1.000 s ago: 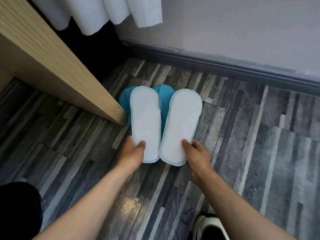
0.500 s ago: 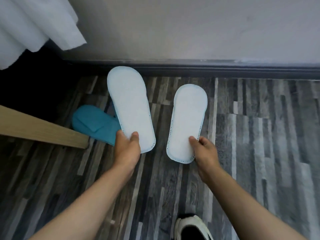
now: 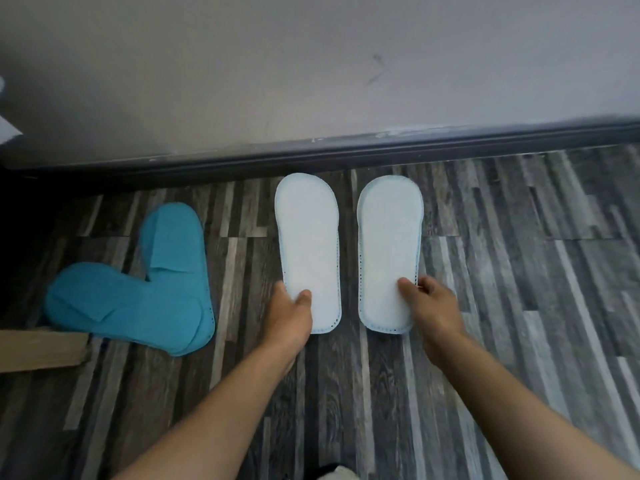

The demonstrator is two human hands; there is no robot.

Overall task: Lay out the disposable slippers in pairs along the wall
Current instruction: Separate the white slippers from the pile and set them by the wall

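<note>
Left hand (image 3: 289,315): grip pinching the left white slipper (image 3: 308,251) at its heel.
Right hand (image 3: 434,306): grip pinching the right white slipper (image 3: 389,251).
White pair: side by side, apart, toes near the skirting (image 3: 311,155).
Teal slippers (image 3: 145,289): overlapping on the floor (image 3: 519,271), left.

**Grey wall, dark skirting, striped plank floor**

A plain pale grey wall (image 3: 311,64) fills the upper part of the view, marked by a faint dark scuff (image 3: 377,69) right of centre. Along its foot runs a dark skirting board (image 3: 346,154), its top edge flecked with pale paint. The floor (image 3: 519,306) is laid in mixed grey, dark and whitish wood-look strips. At the left edge a light wooden panel (image 3: 38,351) juts in, and a bit of white fabric (image 3: 7,129) shows higher up. Soft, even light; the far left corner lies in deep shadow.
</note>
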